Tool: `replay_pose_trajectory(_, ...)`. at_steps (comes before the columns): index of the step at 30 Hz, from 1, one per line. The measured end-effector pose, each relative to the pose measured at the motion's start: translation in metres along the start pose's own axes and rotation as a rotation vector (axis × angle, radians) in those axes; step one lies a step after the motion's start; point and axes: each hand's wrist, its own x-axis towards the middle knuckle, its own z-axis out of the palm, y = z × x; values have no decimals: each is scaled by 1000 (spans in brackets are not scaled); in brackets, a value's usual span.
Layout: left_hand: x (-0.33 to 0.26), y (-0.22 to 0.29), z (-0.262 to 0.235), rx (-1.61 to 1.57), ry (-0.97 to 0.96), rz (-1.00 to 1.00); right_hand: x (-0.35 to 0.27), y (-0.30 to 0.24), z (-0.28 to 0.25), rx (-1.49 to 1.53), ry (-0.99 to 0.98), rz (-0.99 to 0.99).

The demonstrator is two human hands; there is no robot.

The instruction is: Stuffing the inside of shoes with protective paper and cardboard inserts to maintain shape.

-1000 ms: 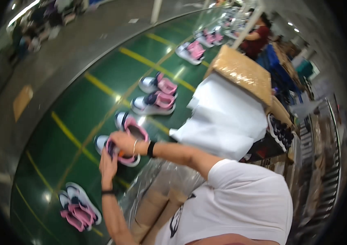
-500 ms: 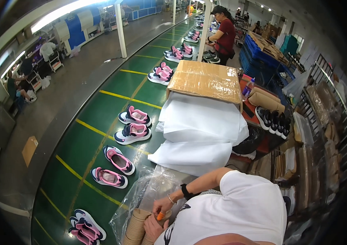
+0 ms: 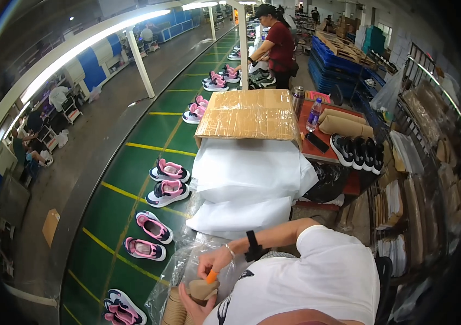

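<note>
While bent close over a clear plastic bag, works with both hands low, just in front of the chest. Right hand closed, thumb and fingers pinching a small orange piece, too small to tell its kind. Left hand just below, cupped and gripping a tan paper wad, with the orange piece touching or nearly touching the wad's top. Just left of the left hand, a stack of tan paper forms, inside the bag or against it, cannot tell which. Behind the right hand, a black wristband on the forearm. Beyond both hands, white tissue sheets piled in layers, and farther out a cardboard box. Out to the left of the hands, a green conveyor belt with a pair of pink shoes nearest and more pairs farther along.

Probably risks losing the orange piece first: held by fingertips only, so a small slip could drop it into the crinkled folds of the bag, hard to spot there. Could also crush the wad out of shape with too firm a left grip. Might tip the stack toward the belt with a careless nudge from the left wrist. May snag loose bag film on the fingers and drag the stack along
</note>
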Motion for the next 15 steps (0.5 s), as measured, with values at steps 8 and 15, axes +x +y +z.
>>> replay_pose_trajectory(8,6,14,52,-749,-501,-310,-134,-77,-120,-1407,949,-80)
replay_pose_trajectory(15,28,52,80,-745,-398,-448,-248,-28,-210,-1714,909,158)
